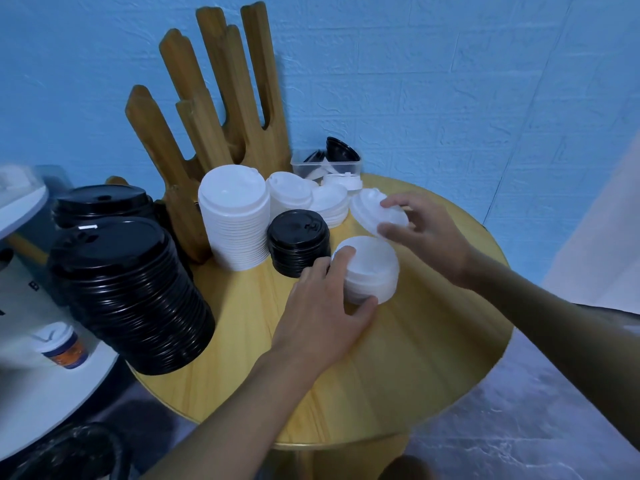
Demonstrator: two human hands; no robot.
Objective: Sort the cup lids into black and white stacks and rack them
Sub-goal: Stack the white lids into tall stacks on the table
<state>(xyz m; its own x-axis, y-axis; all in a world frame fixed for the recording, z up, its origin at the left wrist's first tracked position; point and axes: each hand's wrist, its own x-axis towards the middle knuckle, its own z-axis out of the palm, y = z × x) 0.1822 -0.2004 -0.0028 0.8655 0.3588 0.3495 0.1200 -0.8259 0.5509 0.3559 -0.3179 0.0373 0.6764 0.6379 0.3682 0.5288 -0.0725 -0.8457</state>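
Note:
On the round wooden table (pixel 398 368) my left hand (pixel 322 317) grips a short stack of white lids (pixel 372 271) between thumb and fingers. Just above it, my right hand (pixel 422 233) pinches a single white lid (pixel 372 209), tilted on edge. A small black lid stack (pixel 298 242) stands directly left of the held stack. Behind it rise a tall white lid stack (pixel 235 216) and two lower white stacks (pixel 289 195) (pixel 329 206). A big black lid stack (pixel 128 296) leans at the table's left, with another black stack (pixel 100 204) behind it.
A wooden slotted rack (pixel 214 109) stands at the back left against the blue wall. A clear plastic tub (pixel 325 164) holding black and white lids sits at the back. A white side table (pixel 41 386) at left carries a paper cup (pixel 62 346).

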